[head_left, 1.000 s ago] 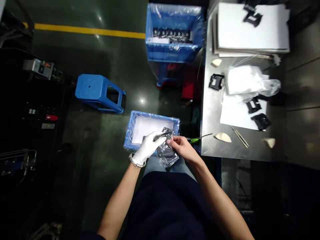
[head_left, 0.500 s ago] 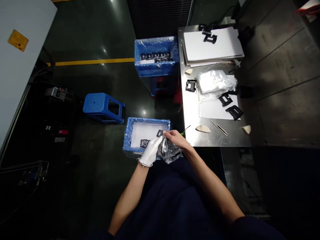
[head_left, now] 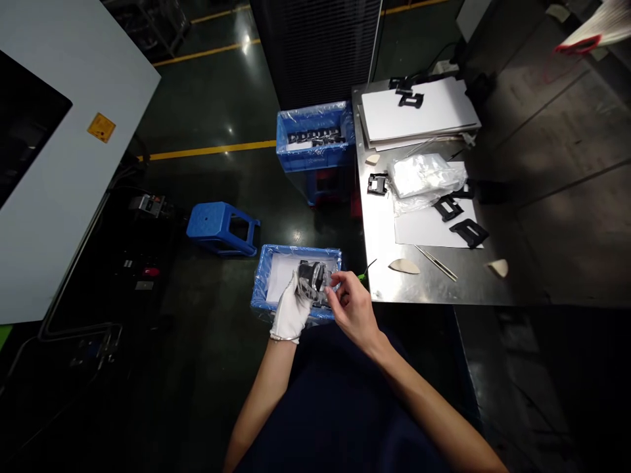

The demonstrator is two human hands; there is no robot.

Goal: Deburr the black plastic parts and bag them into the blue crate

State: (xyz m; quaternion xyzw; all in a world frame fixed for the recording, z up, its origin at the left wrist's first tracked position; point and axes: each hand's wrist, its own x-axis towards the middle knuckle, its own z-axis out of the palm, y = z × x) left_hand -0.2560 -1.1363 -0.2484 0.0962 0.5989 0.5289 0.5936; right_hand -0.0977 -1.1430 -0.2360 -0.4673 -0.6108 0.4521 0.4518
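Note:
My left hand (head_left: 292, 309), in a white glove, is closed around a crumpled clear plastic bag (head_left: 313, 281) with a dark part inside it. My bare right hand (head_left: 351, 307) pinches the bag's right edge with its fingertips. Both hands hold the bag just above the near edge of a blue bin (head_left: 261, 289) lined with plastic, which has a white sheet on its bottom. The bin sits on the floor in front of my lap.
A steel table (head_left: 394, 276) stands at right with black plastic parts (head_left: 468, 231), a stack of white sheets (head_left: 419, 112), a clear bag (head_left: 424, 174) and thin sticks. A second blue bin (head_left: 315, 154) with black parts stands behind. A blue stool (head_left: 221, 226) lies to the left.
The camera view has tilted up and back. The bag has been gathered up smaller between both hands and lifted over the bin. The small dark pieces seen on the bin's white sheet are now hidden.

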